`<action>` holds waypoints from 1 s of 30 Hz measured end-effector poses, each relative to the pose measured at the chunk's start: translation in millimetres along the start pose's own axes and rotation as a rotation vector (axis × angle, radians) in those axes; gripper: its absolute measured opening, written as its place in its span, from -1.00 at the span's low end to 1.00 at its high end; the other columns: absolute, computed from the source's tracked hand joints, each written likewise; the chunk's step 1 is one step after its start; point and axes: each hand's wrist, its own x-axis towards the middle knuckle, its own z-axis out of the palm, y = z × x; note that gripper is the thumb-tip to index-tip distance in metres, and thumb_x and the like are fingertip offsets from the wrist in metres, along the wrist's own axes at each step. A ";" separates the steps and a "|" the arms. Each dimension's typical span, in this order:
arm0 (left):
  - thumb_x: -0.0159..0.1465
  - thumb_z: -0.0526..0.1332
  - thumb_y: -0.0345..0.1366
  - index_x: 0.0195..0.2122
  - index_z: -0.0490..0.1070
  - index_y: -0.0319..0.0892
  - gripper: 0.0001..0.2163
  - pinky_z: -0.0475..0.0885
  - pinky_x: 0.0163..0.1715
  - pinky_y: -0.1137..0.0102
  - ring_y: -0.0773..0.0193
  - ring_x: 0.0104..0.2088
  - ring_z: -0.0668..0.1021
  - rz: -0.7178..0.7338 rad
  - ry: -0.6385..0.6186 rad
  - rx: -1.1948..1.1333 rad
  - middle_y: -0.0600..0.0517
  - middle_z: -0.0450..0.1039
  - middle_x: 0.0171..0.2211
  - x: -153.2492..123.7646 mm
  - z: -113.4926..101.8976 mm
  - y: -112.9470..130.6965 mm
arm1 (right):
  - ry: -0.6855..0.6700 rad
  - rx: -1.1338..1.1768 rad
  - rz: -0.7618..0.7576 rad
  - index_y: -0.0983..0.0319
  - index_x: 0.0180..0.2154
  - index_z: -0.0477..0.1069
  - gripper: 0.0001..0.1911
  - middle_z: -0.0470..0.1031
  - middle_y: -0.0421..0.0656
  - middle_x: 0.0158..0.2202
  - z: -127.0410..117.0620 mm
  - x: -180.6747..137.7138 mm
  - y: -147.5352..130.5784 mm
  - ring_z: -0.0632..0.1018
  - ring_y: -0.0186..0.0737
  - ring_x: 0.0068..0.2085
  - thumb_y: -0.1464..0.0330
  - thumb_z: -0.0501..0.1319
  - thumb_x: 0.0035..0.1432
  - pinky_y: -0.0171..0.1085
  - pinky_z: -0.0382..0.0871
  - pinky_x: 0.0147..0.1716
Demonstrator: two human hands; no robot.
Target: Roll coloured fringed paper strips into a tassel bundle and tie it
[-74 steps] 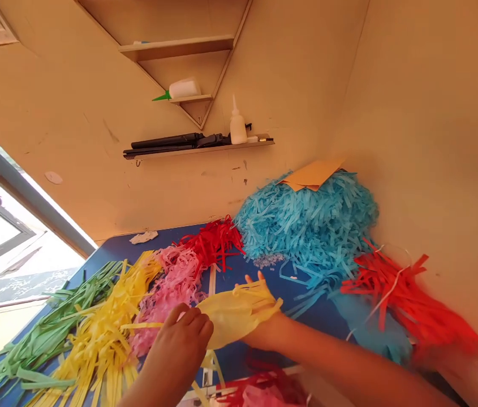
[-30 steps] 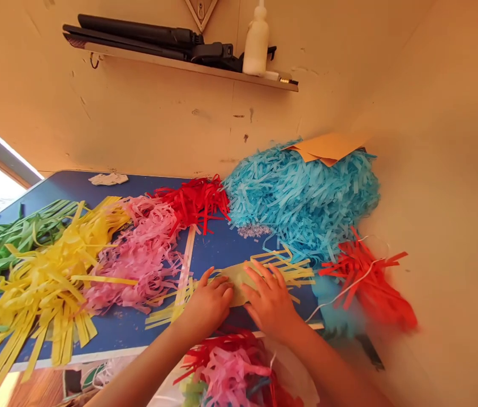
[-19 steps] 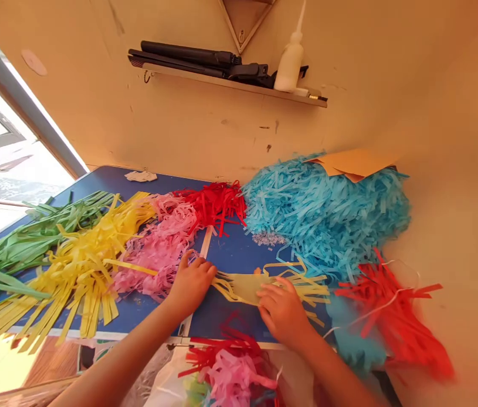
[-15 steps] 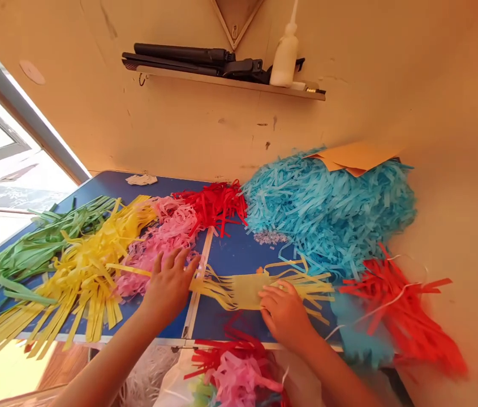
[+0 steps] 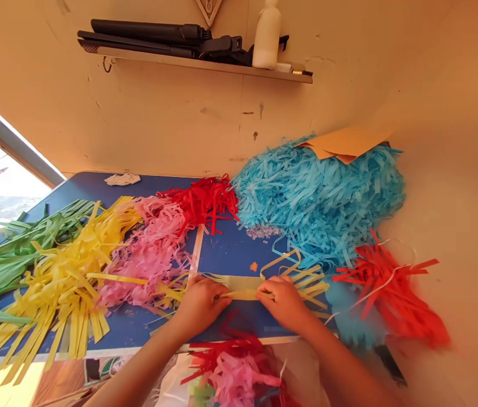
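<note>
Closer now, both hands (image 5: 242,302) pinch yellow fringe (image 5: 245,285) — pink shreds (image 5: 149,254) alongside.

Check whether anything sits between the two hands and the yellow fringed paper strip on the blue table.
Nothing visible does. The left hand and the right hand both rest directly on the yellow paper strip, with the pink pile off to the left and the blue pile behind.

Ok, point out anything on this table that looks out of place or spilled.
A crumpled white scrap lies alone at the blue table's far edge, and pale crumbs are scattered beside the blue fringe pile. An orange speck sits near the hands.
</note>
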 end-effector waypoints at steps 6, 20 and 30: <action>0.39 0.04 -0.22 -0.41 0.55 -0.14 -0.66 0.30 -0.14 0.24 0.11 -0.32 0.62 -0.152 -0.041 0.125 -0.05 0.63 -0.42 19.6 -1.4 9.1 | 0.062 -0.063 0.115 0.22 -0.59 0.39 -0.65 0.46 -0.27 -0.53 8.2 11.5 -3.6 0.45 -0.26 -0.35 0.35 0.28 0.24 -0.25 0.06 -0.27; 0.26 0.11 -0.26 -0.34 0.54 -0.16 -0.78 0.32 -0.13 0.20 0.05 -0.32 0.62 -0.222 -0.109 0.298 -0.10 0.62 -0.43 31.1 -0.7 7.5 | 0.058 -0.116 0.154 0.20 -0.56 0.42 -0.69 0.51 -0.26 -0.45 11.7 19.1 0.7 0.42 -0.24 -0.32 0.31 0.31 0.22 -0.22 0.05 -0.26; 0.32 0.06 -0.22 -0.39 0.53 -0.15 -0.72 0.30 -0.13 0.20 0.07 -0.31 0.61 -0.208 -0.105 0.323 -0.11 0.62 -0.40 31.4 1.4 6.9 | 0.074 -0.179 0.167 0.21 -0.57 0.39 -0.72 0.51 -0.22 -0.44 20.5 19.1 4.0 0.41 -0.20 -0.30 0.34 0.32 0.16 -0.21 0.05 -0.27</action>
